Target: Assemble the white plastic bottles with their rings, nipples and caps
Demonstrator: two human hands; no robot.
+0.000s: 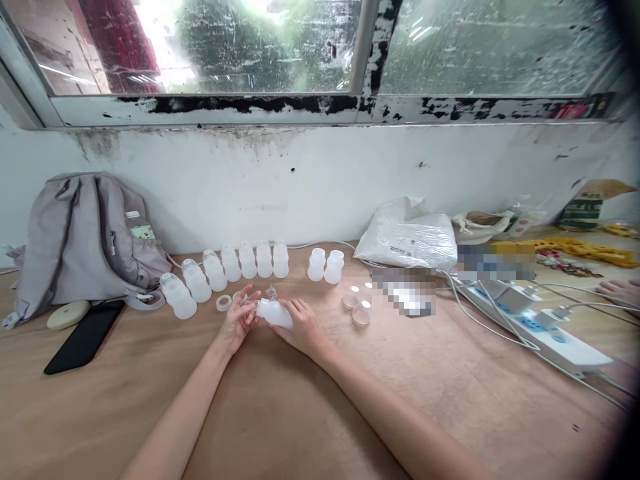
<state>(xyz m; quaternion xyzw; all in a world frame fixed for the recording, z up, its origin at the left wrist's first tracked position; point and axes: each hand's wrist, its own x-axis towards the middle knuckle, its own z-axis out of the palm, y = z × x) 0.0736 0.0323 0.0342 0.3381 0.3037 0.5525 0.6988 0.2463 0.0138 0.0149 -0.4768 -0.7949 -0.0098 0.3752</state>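
My right hand (304, 324) is wrapped round the body of a frosted white baby bottle (276, 313), which lies tilted with its neck to the left. At that neck is my left hand (239, 320), palm partly up and fingers apart; whether its fingertips touch the bottle I cannot tell. Just behind the hands lie a clear nipple (271, 292) and a white ring (224, 303), with another ring partly hidden by my left fingers. Two bottles without tops (325, 265) stand upright farther back. Clear domed caps (361, 317) lie to the right of my right hand.
Several capped baby bottles (215, 270) stand in a curved row at the back left. A grey backpack (85, 233), a black phone (83, 337) and a round cream case (69, 315) are left. Rightward are a white plastic bag (407, 237), a power strip (570, 347) with cables, and another person's hand (620, 291).
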